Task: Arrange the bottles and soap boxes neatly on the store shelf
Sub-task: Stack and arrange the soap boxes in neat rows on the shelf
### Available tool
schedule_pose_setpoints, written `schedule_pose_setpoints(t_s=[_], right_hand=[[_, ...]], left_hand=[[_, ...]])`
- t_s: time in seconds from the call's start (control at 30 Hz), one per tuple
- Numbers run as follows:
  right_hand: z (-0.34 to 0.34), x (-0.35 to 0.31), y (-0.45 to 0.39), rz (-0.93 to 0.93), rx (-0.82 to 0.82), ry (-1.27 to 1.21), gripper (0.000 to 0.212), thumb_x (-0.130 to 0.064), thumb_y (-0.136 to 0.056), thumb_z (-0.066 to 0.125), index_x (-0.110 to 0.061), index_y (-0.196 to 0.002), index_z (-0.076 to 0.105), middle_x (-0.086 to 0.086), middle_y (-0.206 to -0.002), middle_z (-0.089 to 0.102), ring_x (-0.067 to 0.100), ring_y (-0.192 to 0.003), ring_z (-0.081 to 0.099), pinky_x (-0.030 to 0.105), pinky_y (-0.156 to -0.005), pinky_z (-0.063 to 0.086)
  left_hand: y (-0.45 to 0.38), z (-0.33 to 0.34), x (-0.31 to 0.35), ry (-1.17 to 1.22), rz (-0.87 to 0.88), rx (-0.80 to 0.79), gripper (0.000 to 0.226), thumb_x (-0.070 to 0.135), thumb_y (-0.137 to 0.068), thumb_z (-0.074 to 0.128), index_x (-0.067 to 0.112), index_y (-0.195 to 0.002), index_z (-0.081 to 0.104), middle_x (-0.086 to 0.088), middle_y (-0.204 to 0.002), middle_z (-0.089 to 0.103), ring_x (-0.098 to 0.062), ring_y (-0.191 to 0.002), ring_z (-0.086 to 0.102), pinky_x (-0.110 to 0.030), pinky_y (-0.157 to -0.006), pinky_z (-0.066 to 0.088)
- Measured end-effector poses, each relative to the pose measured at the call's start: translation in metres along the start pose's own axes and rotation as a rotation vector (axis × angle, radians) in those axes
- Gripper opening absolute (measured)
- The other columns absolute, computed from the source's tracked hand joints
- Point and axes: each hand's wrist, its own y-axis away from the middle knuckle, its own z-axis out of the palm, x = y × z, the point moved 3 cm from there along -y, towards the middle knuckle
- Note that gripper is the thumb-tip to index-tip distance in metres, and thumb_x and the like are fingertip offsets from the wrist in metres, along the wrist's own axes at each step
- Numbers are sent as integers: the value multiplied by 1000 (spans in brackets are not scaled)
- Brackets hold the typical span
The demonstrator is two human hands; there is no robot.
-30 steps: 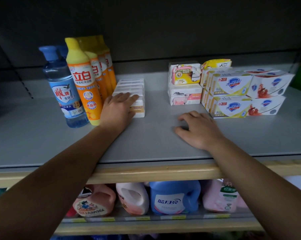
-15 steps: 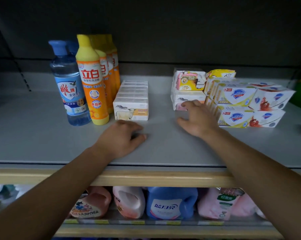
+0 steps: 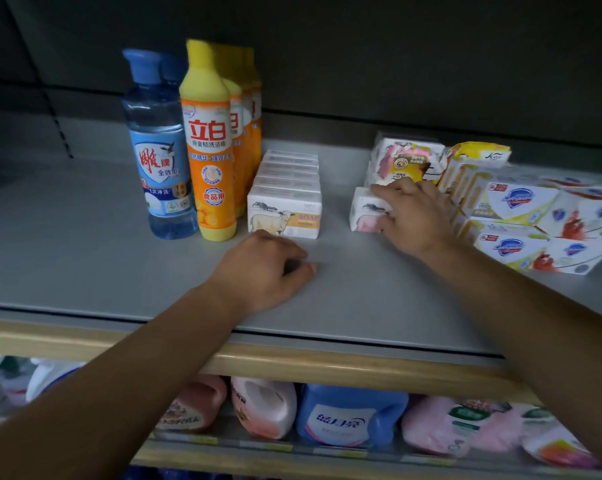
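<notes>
Left: bottles upright beside the soap-box row. Left hand rests loosely curled, empty, on the shelf. Right hand grips the lower pink soap box; pulling it may topple the box stacked above.

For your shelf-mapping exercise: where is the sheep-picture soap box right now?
In the head view, the sheep-picture soap box fronts a row of boxes left of centre on the grey shelf, right beside the orange bottle, just beyond the left hand.

Matt grey shelf, glossy plastic bottles
</notes>
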Motion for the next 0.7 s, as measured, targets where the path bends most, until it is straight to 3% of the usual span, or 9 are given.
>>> schedule_pose_setpoints(t_s=[0.13, 0.23, 0.33, 0.47, 0.53, 0.63, 0.7], right_hand=[[-15, -3, 2, 37, -161, -239, 57, -16, -89, 62, -33, -142, 49, 5, -134, 46, 28, -125, 43, 35, -107, 33], [-32, -6, 10, 77, -217, -241, 54, -20, -89, 66, -28, -140, 51, 8, -136, 53, 29, -122, 50, 32, -97, 38], [-47, -16, 34, 106, -209, -469, 47, -16, -84, 73, -27, -127, 58, -2, -125, 62, 18, -114, 55, 25, -89, 39], [-65, -46, 68, 73, -172, -856, 40, -6, -79, 77, -35, -104, 63, -16, -105, 66, -6, -99, 61, 14, -87, 44], [-71, -65, 77, 45, -181, -1011, 41, -1, -80, 75, -36, -97, 63, -18, -99, 67, -12, -93, 62, 8, -81, 46], [-73, -88, 82, 64, -155, -1083, 36, -1, -83, 71, -34, -96, 65, -13, -98, 70, -5, -93, 65, 17, -84, 52], [-72, -94, 87, 132, -93, -1084, 31, -4, -84, 71, -28, -103, 66, -7, -106, 69, 5, -99, 65, 27, -89, 52]], left_hand=[[1, 0, 1, 9, -12, -11, 55, 57, -84, 42, 20, -111, 73, 5, -114, 71, -18, -114, 60, -37, -93, 50], [1, -2, 1, 17, -53, -58, 56, 58, -83, 41, 22, -114, 71, 3, -112, 71, -19, -113, 60, -35, -93, 49], [2, -6, 1, 103, -119, -15, 48, 52, -88, 55, 21, -124, 64, 0, -109, 71, -20, -105, 63, -32, -90, 50], [4, -18, 3, 545, -202, 24, 53, 33, -87, 68, 22, -136, 51, 2, -120, 64, -14, -105, 63, -32, -94, 51], [8, -24, 4, 777, -194, 13, 51, 18, -88, 68, 21, -135, 51, -6, -118, 67, -19, -105, 65, -35, -93, 53], [13, -31, 6, 934, -161, -17, 37, 5, -91, 61, 7, -128, 57, -22, -106, 71, -35, -96, 68, -44, -82, 56], [13, -30, 6, 1003, -211, -27, 26, 5, -93, 59, 2, -119, 61, -24, -97, 72, -37, -83, 68, -41, -71, 58]])
